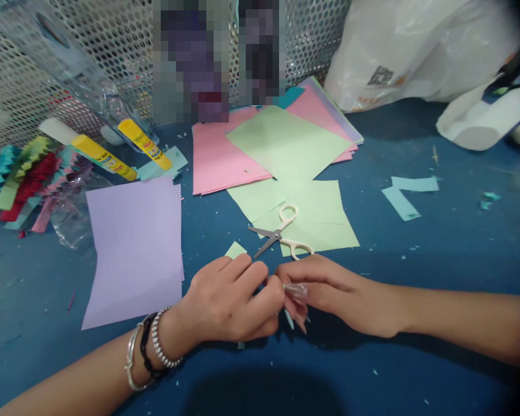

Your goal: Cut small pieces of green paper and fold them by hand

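Observation:
My left hand (238, 297) is closed, its fingers curled and meeting the other hand's fingertips above the blue table. My right hand (325, 289) pinches at the same spot, thumb toward the left. A shiny translucent tip shows at the right thumb, with a speck of pale green beside it. Whatever is between the fingers is mostly hidden. Just beyond the hands lie scissors (277, 235) with white handles, blades spread, resting partly on light green paper (316, 202). A small green paper scrap (236, 250) lies behind my left knuckles.
Purple paper (134, 254) lies at left. Behind it are yellow glue sticks (145, 144) and fringed coloured paper (30, 179). Pink sheets (225, 156) are stacked at the back under a green one. Blue strips (401, 202) and a white plastic bag (394, 58) are at right.

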